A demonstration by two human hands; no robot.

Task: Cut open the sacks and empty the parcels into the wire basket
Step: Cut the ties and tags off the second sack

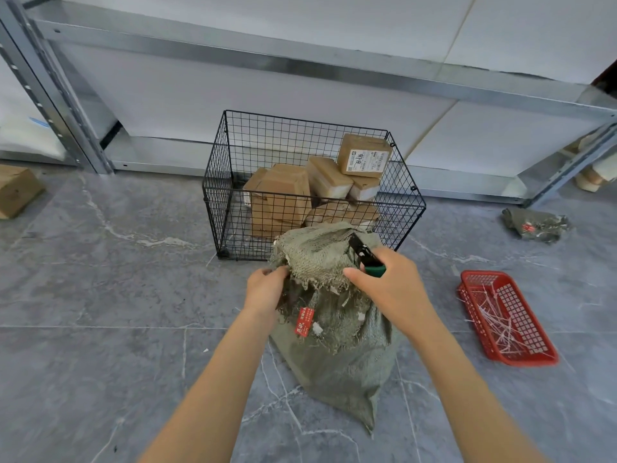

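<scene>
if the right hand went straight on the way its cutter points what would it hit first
The right hand holds a green-handled cutter aimed forward and slightly left, its tip over the sack, so the bunched cloth likely comes first. Just beyond stands the wire basket; depth is unclear.

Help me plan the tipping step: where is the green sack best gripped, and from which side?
Probably the closed bottom corner of the sack, taken from the near side: its frayed mouth already faces the wire basket, so lifting that tapered tail should spill its load forward.
</scene>
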